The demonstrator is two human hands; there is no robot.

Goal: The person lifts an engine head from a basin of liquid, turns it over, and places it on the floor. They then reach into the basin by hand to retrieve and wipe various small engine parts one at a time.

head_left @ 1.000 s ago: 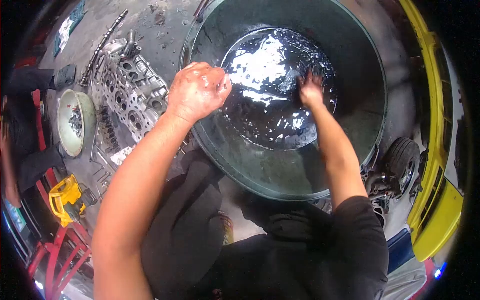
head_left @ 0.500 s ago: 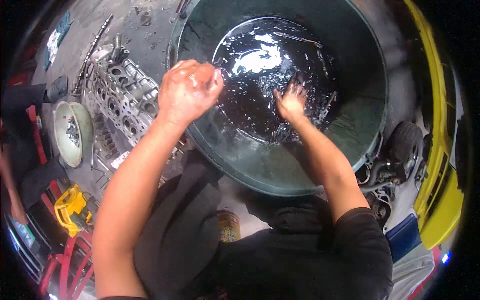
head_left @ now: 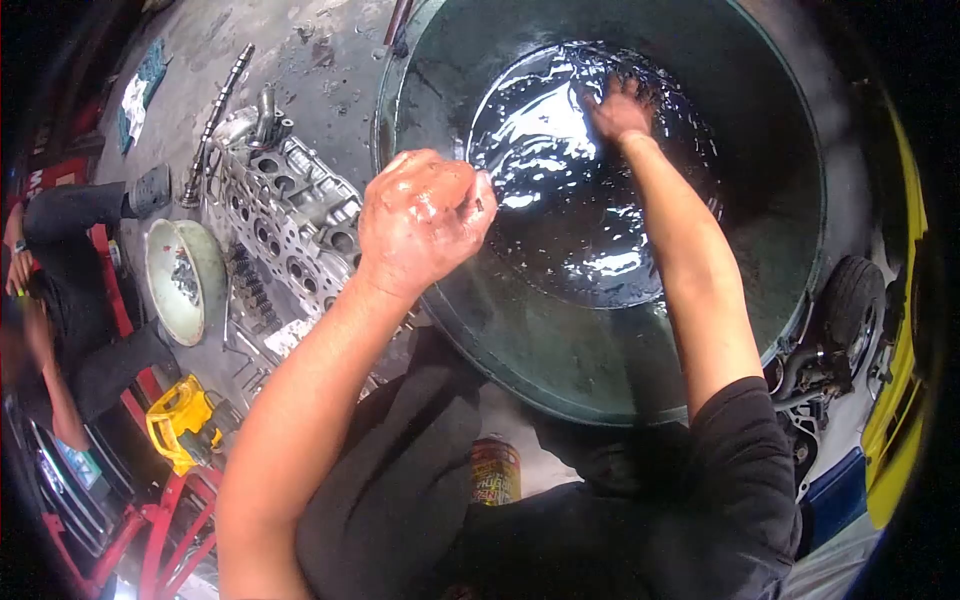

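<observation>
My left hand [head_left: 425, 218], wet and closed in a fist, is held up over the near left rim of a large dark green tub [head_left: 560, 385]. Whatever the fist may hold is hidden by its fingers. Inside the tub lies dark, shiny liquid [head_left: 545, 240] with bright reflections. My right hand [head_left: 624, 110] reaches to the far part of this liquid, its fingers spread and their tips dark and wet at the surface. Left of the tub a metal engine cylinder head [head_left: 285, 225] rests on the floor.
A camshaft [head_left: 218, 120] lies beyond the cylinder head. A pale bowl [head_left: 205, 285] with small metal parts stands near another person's legs [head_left: 85, 210]. A yellow plastic item [head_left: 180, 420], a can [head_left: 495, 470], a wheel [head_left: 852, 310] and a yellow car panel [head_left: 895, 430] surround me.
My right hand has moved farther across the liquid, toward the tub's far side, and its fingers are spread. My left fist stays raised near the rim. The whole view has shifted slightly.
</observation>
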